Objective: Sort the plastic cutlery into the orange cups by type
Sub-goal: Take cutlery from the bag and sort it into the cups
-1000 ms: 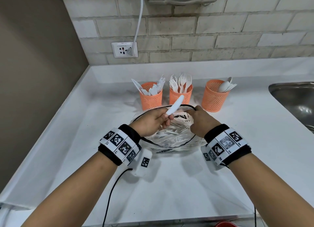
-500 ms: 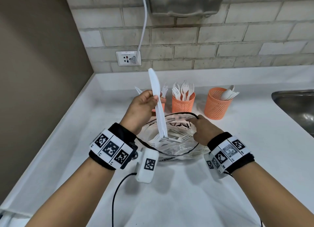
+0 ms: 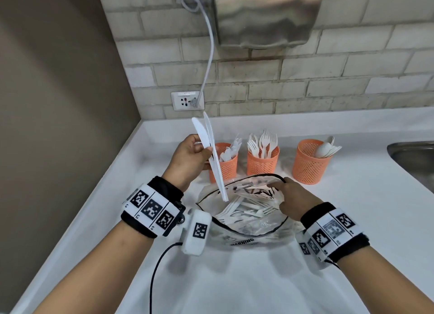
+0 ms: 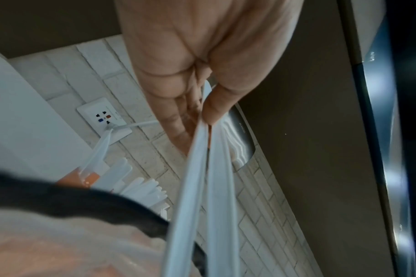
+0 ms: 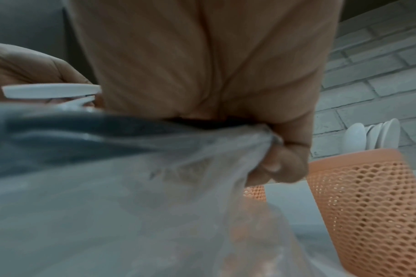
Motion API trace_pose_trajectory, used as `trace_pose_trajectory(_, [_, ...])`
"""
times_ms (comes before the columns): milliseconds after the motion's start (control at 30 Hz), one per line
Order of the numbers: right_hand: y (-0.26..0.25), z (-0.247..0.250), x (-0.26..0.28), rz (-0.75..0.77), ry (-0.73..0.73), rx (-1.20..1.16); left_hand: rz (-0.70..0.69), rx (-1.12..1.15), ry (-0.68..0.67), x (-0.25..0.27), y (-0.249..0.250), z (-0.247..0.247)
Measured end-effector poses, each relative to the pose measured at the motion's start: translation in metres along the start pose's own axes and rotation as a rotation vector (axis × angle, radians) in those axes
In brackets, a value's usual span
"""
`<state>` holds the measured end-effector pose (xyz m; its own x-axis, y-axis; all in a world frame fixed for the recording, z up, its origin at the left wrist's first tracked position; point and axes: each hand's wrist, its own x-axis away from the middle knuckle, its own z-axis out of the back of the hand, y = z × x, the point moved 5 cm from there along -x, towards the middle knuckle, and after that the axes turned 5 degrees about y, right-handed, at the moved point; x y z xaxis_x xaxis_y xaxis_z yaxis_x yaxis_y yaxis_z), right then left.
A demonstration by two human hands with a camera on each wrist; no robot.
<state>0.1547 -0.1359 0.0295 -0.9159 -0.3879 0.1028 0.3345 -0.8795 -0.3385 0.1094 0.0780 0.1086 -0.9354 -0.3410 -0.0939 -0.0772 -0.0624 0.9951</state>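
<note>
My left hand (image 3: 191, 155) pinches two white plastic knives (image 3: 212, 154) near their middles, blades up, handles hanging over the clear plastic bag (image 3: 249, 229); its thumb and fingers (image 4: 215, 108) clamp the knives (image 4: 202, 168). Behind them stand three orange mesh cups: the left cup (image 3: 229, 166) with knives, the middle cup (image 3: 262, 164) with forks, the right cup (image 3: 309, 164) with spoons. My right hand (image 3: 290, 197) grips the bag's black-edged rim, its fingers (image 5: 280, 165) curled into the plastic (image 5: 155, 187). Several forks and other cutlery (image 3: 246, 209) lie in the bag.
The white counter (image 3: 258, 278) ends at a brick wall with a socket (image 3: 187, 101) and a steel dryer (image 3: 267, 15) above. A steel sink (image 3: 415, 158) lies at the right edge. A brown wall closes the left side. A black cable (image 3: 162, 266) trails from my left wrist.
My left hand has lifted the knives out of the bag, swung them upright and carried them up and back toward the left cup. The right hand has stayed on the bag's rim.
</note>
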Motion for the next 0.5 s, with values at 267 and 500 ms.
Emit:
trace_pose_trajectory(267, [-0.001, -0.002, -0.004, -0.001, -0.037, 0.001, 0.071, 0.071, 0.082, -0.025, 0.005, 0.009])
trace_pose_trajectory(500, [-0.002, -0.003, -0.009, -0.011, -0.082, 0.011, 0.008, 0.108, 0.256, -0.070, 0.022, 0.027])
